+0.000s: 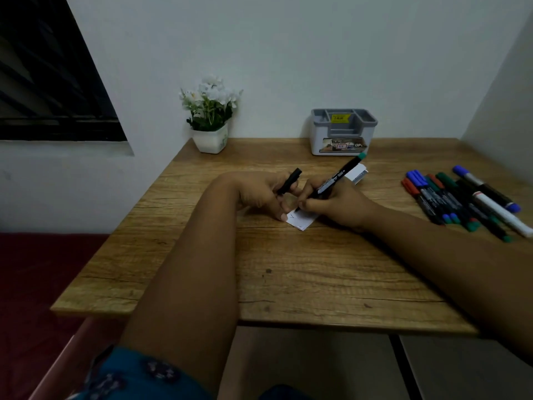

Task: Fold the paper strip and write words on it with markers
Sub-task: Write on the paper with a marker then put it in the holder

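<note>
A small folded white paper strip [301, 220] lies on the wooden table [288, 269], with a faint mark on its left part. My right hand [334, 203] grips a black marker [331, 183] with a green end, its tip touching the paper's upper edge. My left hand [259, 192] holds the marker's black cap [290, 181] between its fingers while one fingertip presses the paper's left corner. Both hands cover the paper's far side.
Several markers [461, 200] with blue, red and green caps lie in a loose pile at the right. Behind my right hand sits a white paper piece [357, 174]. A grey desk organiser [343, 131] and a potted white flower [210, 111] stand at the back edge.
</note>
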